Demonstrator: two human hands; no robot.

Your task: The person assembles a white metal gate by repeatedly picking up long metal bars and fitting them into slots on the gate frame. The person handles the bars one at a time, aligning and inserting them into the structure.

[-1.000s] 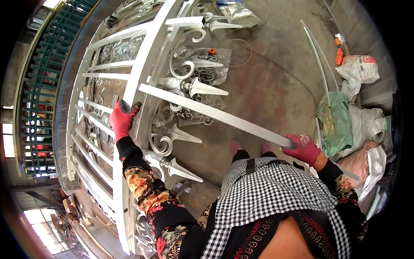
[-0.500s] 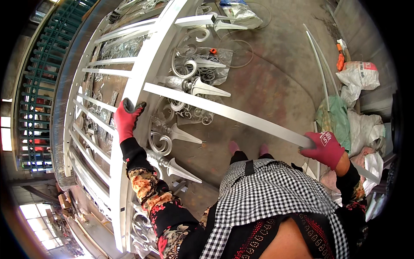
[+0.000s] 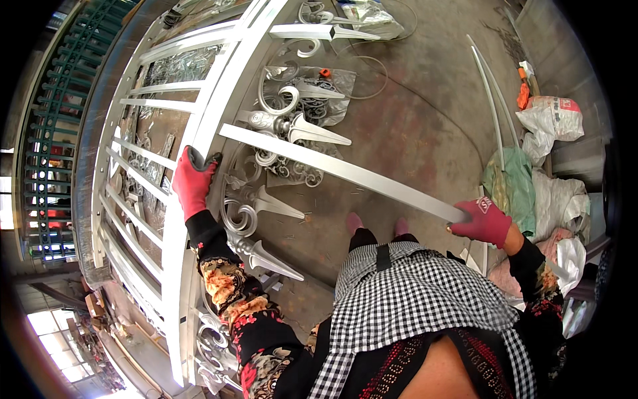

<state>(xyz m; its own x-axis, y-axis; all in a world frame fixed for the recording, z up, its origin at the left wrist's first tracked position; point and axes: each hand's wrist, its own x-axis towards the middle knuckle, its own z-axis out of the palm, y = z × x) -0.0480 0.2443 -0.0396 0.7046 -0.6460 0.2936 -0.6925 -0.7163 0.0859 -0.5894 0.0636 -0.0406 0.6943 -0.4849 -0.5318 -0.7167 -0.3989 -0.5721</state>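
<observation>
My left hand (image 3: 194, 178), in a red glove with dark fingertips, grips the edge of a broad white metal rail (image 3: 218, 86), part of a barred frame. In my right hand (image 3: 484, 221), gloved in the same red, is a long silver-white square bar (image 3: 345, 174), its fingers wrapped round it. The bar's left end meets the rail's edge; whether it sits inside a slot I cannot tell. Beside the rail are white spear-shaped finials (image 3: 276, 205) with scrolls (image 3: 242, 218). Another short bar (image 3: 302, 32) juts from the rail farther off.
Scroll pieces lie on a plastic sheet (image 3: 340, 110) on the floor. A cable (image 3: 425, 100) crosses the concrete. At the right are a green sack (image 3: 515, 183), white sacks (image 3: 557, 193) and two thin leaning rods (image 3: 488, 100). A green railing (image 3: 56, 146) stands at the left.
My right hand has shifted a little left, toward the rail, with the bar. My left hand keeps its hold on the rail. The view has shifted slightly.
</observation>
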